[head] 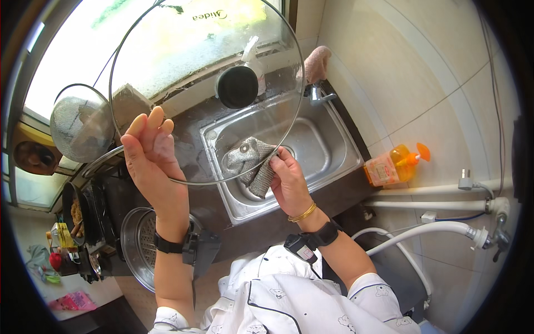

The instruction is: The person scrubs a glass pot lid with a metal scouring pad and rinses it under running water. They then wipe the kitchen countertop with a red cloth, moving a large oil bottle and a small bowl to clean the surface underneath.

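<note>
A large round glass pot lid (pixel 187 79) with a thin metal rim and a black knob (pixel 238 87) is held up tilted over the sink. My left hand (pixel 156 167) holds its lower left edge, the rim lying across the palm between the thumb and raised fingers. My right hand (pixel 288 173) pinches a grey mesh-textured cloth (pixel 260 179) against the lower right part of the rim. Some of the cloth shows through the glass. Below is a stainless-steel sink (pixel 354 156), its drain partly hidden by my right fingers.
A faucet (pixel 319 97) with a pink cloth (pixel 318 62) stands at the sink's far corner. To the right is an orange pump bottle (pixel 392 166). A steel steamer pot (pixel 130 246) sits left, near a pan of food (pixel 76 215). A mesh strainer (pixel 79 125) is by the window.
</note>
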A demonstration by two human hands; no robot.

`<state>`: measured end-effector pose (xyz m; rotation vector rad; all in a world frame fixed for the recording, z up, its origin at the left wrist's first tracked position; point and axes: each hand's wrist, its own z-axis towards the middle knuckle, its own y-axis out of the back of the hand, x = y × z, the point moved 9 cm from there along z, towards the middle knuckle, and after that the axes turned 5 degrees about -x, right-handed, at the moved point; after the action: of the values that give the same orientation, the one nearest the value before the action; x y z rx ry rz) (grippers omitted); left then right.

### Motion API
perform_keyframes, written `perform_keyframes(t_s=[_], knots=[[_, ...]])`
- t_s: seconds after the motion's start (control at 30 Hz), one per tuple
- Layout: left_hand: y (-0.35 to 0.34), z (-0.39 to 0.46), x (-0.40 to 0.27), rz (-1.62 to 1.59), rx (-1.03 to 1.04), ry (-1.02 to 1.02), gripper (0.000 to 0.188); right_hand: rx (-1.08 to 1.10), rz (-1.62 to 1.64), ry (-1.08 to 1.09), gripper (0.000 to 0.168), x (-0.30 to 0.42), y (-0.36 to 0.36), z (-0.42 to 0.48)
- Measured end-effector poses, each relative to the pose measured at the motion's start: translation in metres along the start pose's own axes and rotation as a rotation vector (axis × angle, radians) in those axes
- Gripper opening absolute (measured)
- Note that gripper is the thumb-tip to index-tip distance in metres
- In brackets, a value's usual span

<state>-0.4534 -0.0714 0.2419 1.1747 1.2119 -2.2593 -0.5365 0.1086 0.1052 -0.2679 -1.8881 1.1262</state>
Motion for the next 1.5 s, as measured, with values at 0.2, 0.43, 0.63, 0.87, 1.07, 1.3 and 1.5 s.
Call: perform_keyframes(t_s=[0.2, 0.43, 0.63, 0.87, 1.07, 1.3, 1.5], knots=[[0.000, 0.000, -0.004, -0.045, 0.046, 0.007, 0.040, 0.002, 0.052, -0.002, 0.020, 0.003, -0.007, -0.006], [0.003, 0.002, -0.003, -0.086, -0.024, 0.029, 0.041, 0.066, 0.203, -0.052, 0.025, -0.001, -0.004, -0.012], [0.004, 0.001, -0.002, -0.095, -0.015, 0.024, 0.041, 0.011, 0.166, -0.077, 0.015, 0.000, -0.010, -0.012], [-0.003, -0.005, -0.001, -0.101, -0.009, 0.005, 0.041, -0.034, 0.086, 0.000, 0.027, 0.003, -0.005, -0.008], [-0.011, -0.010, 0.001, -0.069, 0.043, -0.052, 0.040, -0.076, 0.156, 0.036, 0.028, -0.008, -0.019, -0.007], [-0.007, -0.018, 0.026, -0.170, 0.069, 0.148, 0.043, -0.133, 0.141, 0.148, 0.025, -0.012, -0.013, -0.012], [-0.026, -0.007, 0.018, -0.275, 0.576, 0.455, 0.046, -0.120, -0.052, 0.206, 0.020, 0.001, 0.028, 0.005]])
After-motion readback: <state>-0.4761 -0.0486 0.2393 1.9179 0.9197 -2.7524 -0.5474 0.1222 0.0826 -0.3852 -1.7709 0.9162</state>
